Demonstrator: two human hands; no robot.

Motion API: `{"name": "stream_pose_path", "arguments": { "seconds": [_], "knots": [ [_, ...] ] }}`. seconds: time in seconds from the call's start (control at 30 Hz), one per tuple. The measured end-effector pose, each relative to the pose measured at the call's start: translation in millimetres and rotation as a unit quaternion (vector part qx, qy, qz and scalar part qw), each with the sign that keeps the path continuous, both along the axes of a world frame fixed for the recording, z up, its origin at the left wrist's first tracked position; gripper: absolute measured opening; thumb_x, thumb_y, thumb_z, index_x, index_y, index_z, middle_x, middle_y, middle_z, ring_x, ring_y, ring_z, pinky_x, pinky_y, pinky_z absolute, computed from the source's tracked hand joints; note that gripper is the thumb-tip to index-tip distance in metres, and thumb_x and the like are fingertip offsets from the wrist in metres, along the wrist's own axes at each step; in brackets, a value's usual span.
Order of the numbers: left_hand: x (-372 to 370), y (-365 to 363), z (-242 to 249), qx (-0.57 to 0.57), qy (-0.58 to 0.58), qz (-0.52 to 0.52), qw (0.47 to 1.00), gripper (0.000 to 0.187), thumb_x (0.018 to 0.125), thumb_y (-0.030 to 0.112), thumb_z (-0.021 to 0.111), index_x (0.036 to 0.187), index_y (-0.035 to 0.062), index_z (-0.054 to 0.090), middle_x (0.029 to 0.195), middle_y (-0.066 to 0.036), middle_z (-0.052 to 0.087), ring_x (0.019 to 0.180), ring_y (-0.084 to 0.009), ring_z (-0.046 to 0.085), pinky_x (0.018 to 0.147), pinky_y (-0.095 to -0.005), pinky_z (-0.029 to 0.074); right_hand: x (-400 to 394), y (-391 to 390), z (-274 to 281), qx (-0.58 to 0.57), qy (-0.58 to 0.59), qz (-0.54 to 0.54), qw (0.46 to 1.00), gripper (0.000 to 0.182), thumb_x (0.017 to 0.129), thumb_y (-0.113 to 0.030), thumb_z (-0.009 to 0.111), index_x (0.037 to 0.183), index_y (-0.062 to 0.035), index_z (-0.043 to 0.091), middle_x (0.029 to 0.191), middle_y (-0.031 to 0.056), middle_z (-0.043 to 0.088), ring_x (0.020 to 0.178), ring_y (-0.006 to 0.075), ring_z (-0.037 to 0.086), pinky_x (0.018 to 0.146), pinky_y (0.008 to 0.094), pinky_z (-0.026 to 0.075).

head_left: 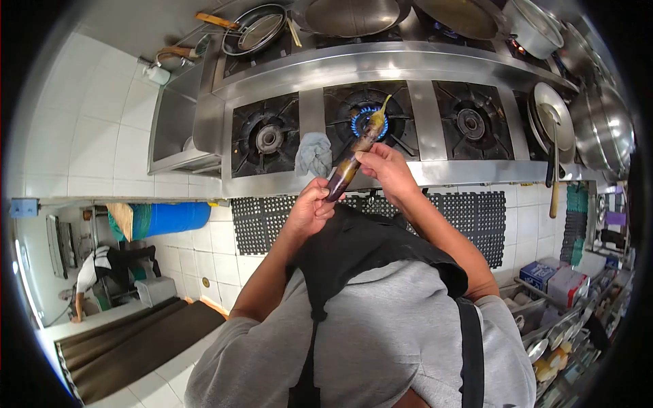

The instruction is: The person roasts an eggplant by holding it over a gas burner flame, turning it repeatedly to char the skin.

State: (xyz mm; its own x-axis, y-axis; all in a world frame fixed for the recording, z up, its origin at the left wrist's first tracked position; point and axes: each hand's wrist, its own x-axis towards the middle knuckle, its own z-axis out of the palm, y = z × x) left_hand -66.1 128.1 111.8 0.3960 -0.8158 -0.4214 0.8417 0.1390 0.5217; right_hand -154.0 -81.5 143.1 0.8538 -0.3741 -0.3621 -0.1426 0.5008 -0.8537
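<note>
A long, slim eggplant (347, 170) slants away from me, its dark purple end close to my body and its green stem over the lit burner (356, 129). Blue flame rings the burner under the far part, where the skin looks brown and blistered. My left hand (313, 209) is closed around the near purple end. Thumb and fingers of my right hand (389, 171) pinch the eggplant around its middle, at the stove's front edge; whether they grip skin or the whole body cannot be made out. A crumpled grey cloth (314, 155) lies on the stove left of the eggplant.
Unlit burners flank the flame, left (269, 138) and right (471, 123). Woks and a frying pan (254, 28) stand on the raised back row. More pans and a ladle (554, 146) sit at the right. A black rubber mat (469, 221) covers the floor. Another person (109, 268) bends at far left.
</note>
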Motion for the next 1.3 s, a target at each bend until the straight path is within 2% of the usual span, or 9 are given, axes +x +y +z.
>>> {"name": "stream_pose_path", "arguments": {
  "seconds": [0.23,0.33,0.43,0.47,0.6,0.8,0.87,1.0,1.3],
  "knots": [
    [-23,-4,14,0.012,-0.012,0.041,0.999,0.018,0.086,0.009,0.051,0.103,0.0096,0.049,0.093,-0.021,0.065,0.044,-0.0064,0.033,0.04,-0.0197,0.028,-3,-9,10,0.021,-0.035,0.035,0.999,0.013,0.086,-0.018,0.068,0.092,-0.0064,0.065,0.082,-0.0025,0.062,0.073,0.0056,0.048,0.068,0.0225,0.039],
    [-29,-2,19,0.025,-0.018,0.056,0.998,0.018,0.086,0.009,0.052,0.103,0.0101,0.05,0.093,-0.021,0.066,0.043,-0.0063,0.031,0.039,-0.0196,0.028,-4,-15,2,0.021,-0.033,0.084,0.996,0.028,0.087,-0.022,0.069,0.107,-0.0038,0.062,0.091,0.0001,0.064,0.078,0.0071,0.053,0.072,0.022,0.041],
    [-20,10,13,0.033,-0.045,0.046,0.997,0.017,0.086,0.013,0.056,0.102,0.0083,0.051,0.095,-0.02,0.064,0.044,-0.0064,0.034,0.04,-0.0199,0.03,-23,-30,12,0.069,0.004,0.035,0.997,0.048,0.089,-0.027,0.068,0.127,-0.002,0.053,0.103,0.0037,0.063,0.086,0.0103,0.058,0.078,0.0227,0.044],
    [-16,14,12,0.048,-0.053,0.041,0.997,0.019,0.085,0.013,0.059,0.102,0.0081,0.051,0.096,-0.02,0.064,0.044,-0.0065,0.033,0.04,-0.0199,0.03,-29,-46,-2,0.065,0.002,0.037,0.997,0.06,0.091,-0.031,0.066,0.138,-0.0022,0.042,0.114,0.0074,0.06,0.093,0.0134,0.06,0.081,0.0252,0.047],
    [13,19,-3,0.09,-0.105,-0.004,0.99,0.018,0.083,0.008,0.058,0.1,0.0069,0.052,0.088,-0.016,0.065,0.044,-0.0055,0.034,0.039,-0.0202,0.029,-41,-92,-14,0.046,0.016,-0.079,0.996,0.046,0.097,-0.034,0.056,0.135,-0.0095,0.048,0.109,0.0068,0.062,0.088,0.0127,0.059,0.081,0.0268,0.048],
    [54,13,-14,0.109,-0.149,-0.093,0.978,0.016,0.083,0.002,0.056,0.098,0.0053,0.054,0.074,0.0,0.052,0.048,-0.0047,0.036,0.045,-0.0218,0.027,-43,-111,-16,-0.002,0.014,-0.052,0.999,0.04,0.098,-0.029,0.056,0.131,-0.0064,0.054,0.1,0.0049,0.063,0.085,0.0118,0.06,0.08,0.0268,0.05],
    [66,11,-17,0.106,-0.149,-0.111,0.977,0.016,0.083,0.002,0.056,0.098,0.0051,0.054,0.075,0.0,0.052,0.049,-0.0045,0.036,0.045,-0.022,0.028,-42,-106,-16,-0.031,0.048,-0.049,0.997,0.035,0.097,-0.024,0.058,0.126,-0.0044,0.059,0.098,0.0027,0.065,0.083,0.0096,0.059,0.079,0.0256,0.05],
    [90,7,-20,0.095,-0.161,-0.151,0.971,0.016,0.082,0.003,0.056,0.098,0.0029,0.055,0.076,-0.001,0.054,0.049,-0.0043,0.038,0.045,-0.0219,0.028,-42,-89,-24,-0.241,0.082,-0.022,0.967,0.026,0.093,-0.013,0.061,0.116,-0.0021,0.066,0.096,-0.0015,0.067,0.08,0.0054,0.056,0.077,0.022,0.048],
    [141,-30,-41,0.155,-0.243,-0.233,0.929,0.019,0.081,0.007,0.06,0.099,0.0028,0.058,0.075,-0.001,0.054,0.047,-0.0062,0.041,0.043,-0.0227,0.031,-81,-62,-69,-0.287,0.165,-0.02,0.943,0.013,0.088,-0.009,0.066,0.097,0.0008,0.069,0.077,-0.001,0.064,0.068,0.0073,0.053,0.064,0.0239,0.045]
  ]
}}
